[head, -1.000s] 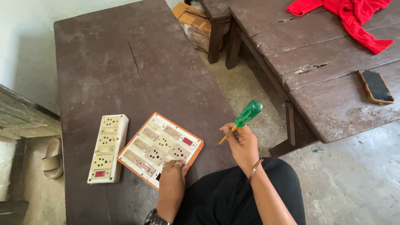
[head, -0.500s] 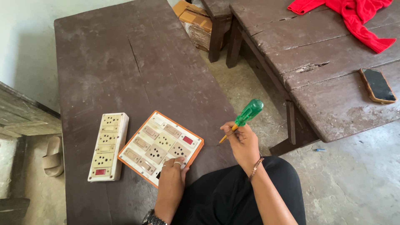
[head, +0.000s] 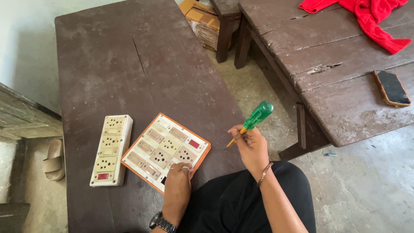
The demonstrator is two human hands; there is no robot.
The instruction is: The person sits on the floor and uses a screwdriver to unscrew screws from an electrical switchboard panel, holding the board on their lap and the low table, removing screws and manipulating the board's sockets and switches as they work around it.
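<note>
A square white switchboard with an orange rim [head: 161, 146] lies on a dark wooden table [head: 129, 73] in front of me. My left hand [head: 177, 183] rests on its near corner, fingers pressing down. To the right, my right hand [head: 250, 144] grips a screwdriver with a green handle [head: 254, 118], its tip pointing down and left, held off the table's edge and apart from the board. A cream power strip with sockets and a red switch [head: 110, 149] lies just left of the switchboard.
A second wooden table [head: 336, 64] stands at the right with a red cloth [head: 366, 15] and a phone [head: 391, 87] on it. A cardboard box [head: 202, 19] sits on the floor between the tables. A sandal [head: 54, 159] lies at the left.
</note>
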